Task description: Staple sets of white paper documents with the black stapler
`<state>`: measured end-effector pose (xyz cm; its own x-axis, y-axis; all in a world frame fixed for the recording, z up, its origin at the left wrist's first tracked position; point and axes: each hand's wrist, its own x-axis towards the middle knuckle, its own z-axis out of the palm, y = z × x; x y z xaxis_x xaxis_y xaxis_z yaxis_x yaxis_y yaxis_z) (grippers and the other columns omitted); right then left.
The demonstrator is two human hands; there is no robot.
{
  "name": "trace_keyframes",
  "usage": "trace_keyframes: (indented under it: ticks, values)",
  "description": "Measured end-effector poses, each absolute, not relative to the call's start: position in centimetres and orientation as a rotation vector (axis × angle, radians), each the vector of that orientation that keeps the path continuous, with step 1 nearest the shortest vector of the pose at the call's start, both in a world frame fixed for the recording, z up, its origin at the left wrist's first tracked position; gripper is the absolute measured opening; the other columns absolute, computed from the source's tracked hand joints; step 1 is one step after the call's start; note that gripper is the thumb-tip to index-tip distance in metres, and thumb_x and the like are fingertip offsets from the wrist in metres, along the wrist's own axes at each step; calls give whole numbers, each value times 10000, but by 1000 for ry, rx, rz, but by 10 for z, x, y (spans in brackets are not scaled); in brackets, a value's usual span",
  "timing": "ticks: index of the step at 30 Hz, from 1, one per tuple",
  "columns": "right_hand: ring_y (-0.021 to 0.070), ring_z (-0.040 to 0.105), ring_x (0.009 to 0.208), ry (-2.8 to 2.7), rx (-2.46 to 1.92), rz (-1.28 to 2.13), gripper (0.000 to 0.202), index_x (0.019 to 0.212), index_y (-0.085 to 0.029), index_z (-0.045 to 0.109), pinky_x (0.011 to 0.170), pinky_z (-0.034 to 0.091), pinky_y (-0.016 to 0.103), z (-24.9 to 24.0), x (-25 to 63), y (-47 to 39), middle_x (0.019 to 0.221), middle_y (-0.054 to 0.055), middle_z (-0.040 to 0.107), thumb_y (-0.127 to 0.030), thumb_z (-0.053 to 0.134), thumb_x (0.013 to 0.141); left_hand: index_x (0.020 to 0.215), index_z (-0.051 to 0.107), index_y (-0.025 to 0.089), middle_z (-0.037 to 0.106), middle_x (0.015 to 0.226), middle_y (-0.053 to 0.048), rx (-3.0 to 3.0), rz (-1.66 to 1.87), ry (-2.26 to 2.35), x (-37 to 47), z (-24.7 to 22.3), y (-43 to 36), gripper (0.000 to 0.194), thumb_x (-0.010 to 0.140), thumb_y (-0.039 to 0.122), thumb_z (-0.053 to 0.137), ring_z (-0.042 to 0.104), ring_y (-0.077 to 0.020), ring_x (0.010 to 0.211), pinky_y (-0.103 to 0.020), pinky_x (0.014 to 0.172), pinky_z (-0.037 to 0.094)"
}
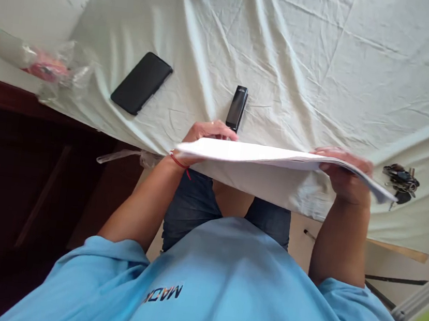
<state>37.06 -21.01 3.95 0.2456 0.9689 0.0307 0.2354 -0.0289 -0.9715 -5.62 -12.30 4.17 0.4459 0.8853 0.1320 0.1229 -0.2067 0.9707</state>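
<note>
Fingers [224, 129] of the left hand [199, 130] and right hand [346, 186] grip thin white paper sheets [239, 152], which could slip if either loosens.

The papers [239, 152] are plain white and unfolded, a thin, loose stack with layered edges showing toward the right end. They are held up by both hands, seen nearly edge-on as a long, narrow band, with the right end curving down. They are raised off the bench [287, 75], in front of the middle and right of its near edge.
</note>
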Motion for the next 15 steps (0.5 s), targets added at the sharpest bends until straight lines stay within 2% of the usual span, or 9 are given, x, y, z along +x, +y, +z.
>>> trace_keyframes:
  ticks: [3,5,7,9,10,12,13,15]
  values:
    - [320,831,982,-1151,-1472,893,499,847,-366,835,989,767,581,35,360,-210,922,8,846,-681,1175,660,807,916,202,859,830,-86,1587,813,921,-58,27,-127,648,911,839,975,733,-214,775,-369,714,531]
    - [304,834,1035,-1042,-1429,851,582,926,-350,841,1001,757,543,30,355,-210,952,-1,842,-692,1187,607,744,848,191,819,779,-71,1514,802,967,-54,19,-133,683,880,843,995,703,-204,754,-351,698,537]
    - [295,839,1091,-983,-1400,815,585,945,-325,846,1023,742,508,27,353,-210,970,7,842,-707,1171,643,806,849,183,849,844,-80,1431,829,1023,-48,16,-142,718,845,883,1007,747,-214,821,-350,762,626]
    - [273,826,1024,-962,-1419,758,526,879,-307,839,962,732,463,27,354,-211,913,8,824,-731,1120,749,1031,912,168,931,1082,-134,1337,891,1089,-42,17,-150,790,837,929,993,837,-261,1028,-381,932,724]
    - [261,810,962,-955,-1446,736,512,845,-302,837,903,724,442,28,354,-212,881,6,815,-739,1098,789,1096,923,158,944,1165,-158,1319,848,1089,-40,18,-154,826,840,942,986,855,-283,1098,-390,967,744]
    - [247,762,848,-944,-1517,724,522,811,-303,843,764,689,412,29,355,-218,836,10,806,-766,1084,802,1072,915,148,942,1135,-162,1317,748,1092,-39,21,-159,856,847,973,960,856,-288,1052,-364,881,743]
    - [246,743,812,-942,-1563,746,540,810,-304,852,707,666,405,30,355,-222,831,18,812,-791,1086,784,994,888,152,921,1034,-142,1323,716,1105,-40,22,-161,850,865,991,929,831,-264,951,-332,785,708]
    - [253,721,767,-934,-1662,822,602,812,-302,867,628,629,401,30,356,-233,837,44,831,-858,1084,733,853,776,182,790,790,-60,1320,722,1163,-42,24,-161,828,925,1003,852,701,-184,726,-276,617,575]
